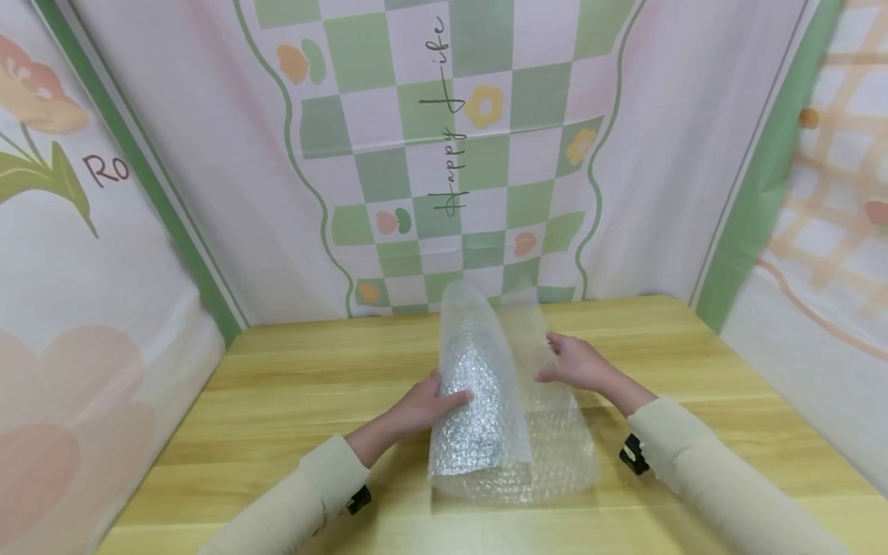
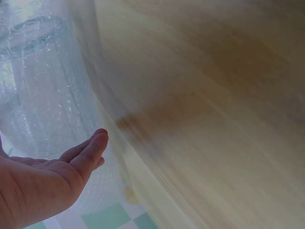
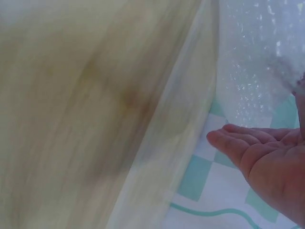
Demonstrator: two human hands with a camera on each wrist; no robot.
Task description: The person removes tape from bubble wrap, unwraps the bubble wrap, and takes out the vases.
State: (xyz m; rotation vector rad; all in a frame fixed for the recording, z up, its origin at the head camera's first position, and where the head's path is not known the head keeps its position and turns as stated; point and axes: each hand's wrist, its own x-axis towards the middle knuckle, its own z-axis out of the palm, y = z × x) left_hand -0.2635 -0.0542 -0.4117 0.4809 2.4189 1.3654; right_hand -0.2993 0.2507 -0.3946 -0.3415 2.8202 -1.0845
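A sheet of clear bubble wrap (image 1: 479,439) stands loosely folded on the wooden table, its left part curved over in a cone-like fold. My left hand (image 1: 430,401) holds that fold from the left, thumb lying across its front. The left wrist view shows the left hand's fingers (image 2: 90,155) extended along the wrap. By the wrap's right flap is my right hand (image 1: 579,364), thumb and fingers spread apart. Its fingers (image 3: 233,143) look straight in the right wrist view. A curved bluish line shows at the left wrist view's top left; whether something lies inside the wrap, I cannot tell.
The wooden table (image 1: 305,370) meets a hanging cloth (image 1: 375,116) printed with green checks at its back edge. More printed cloth (image 1: 90,308) hangs on the left, and another panel (image 1: 832,231) on the right. Black wrist devices (image 1: 633,455) show under the cuffs.
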